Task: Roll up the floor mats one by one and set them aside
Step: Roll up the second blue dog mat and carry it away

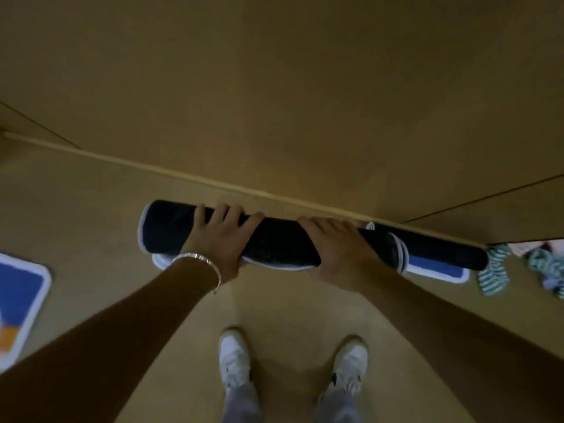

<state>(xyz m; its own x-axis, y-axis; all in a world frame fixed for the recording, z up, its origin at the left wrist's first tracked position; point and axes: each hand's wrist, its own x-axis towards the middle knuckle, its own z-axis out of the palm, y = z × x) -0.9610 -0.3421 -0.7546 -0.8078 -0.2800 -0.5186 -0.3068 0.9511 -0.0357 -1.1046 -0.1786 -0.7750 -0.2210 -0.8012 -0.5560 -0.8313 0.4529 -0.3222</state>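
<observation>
A rolled black floor mat with white edging (274, 239) lies crosswise before the person, close along the pale baseboard strip (183, 175). The left hand (213, 242), a silver bangle (198, 259) at its wrist, grips the mat left of middle, fingers (227, 213) spread over the top. The right hand (335, 248) grips it right of middle, fingers pressed together and curled over. A blue, white-bordered flap (436, 270) under the right end is probably the mat's loose tail. A flat blue and orange mat (21, 297) lies on the tan floor (290, 315) at far left.
</observation>
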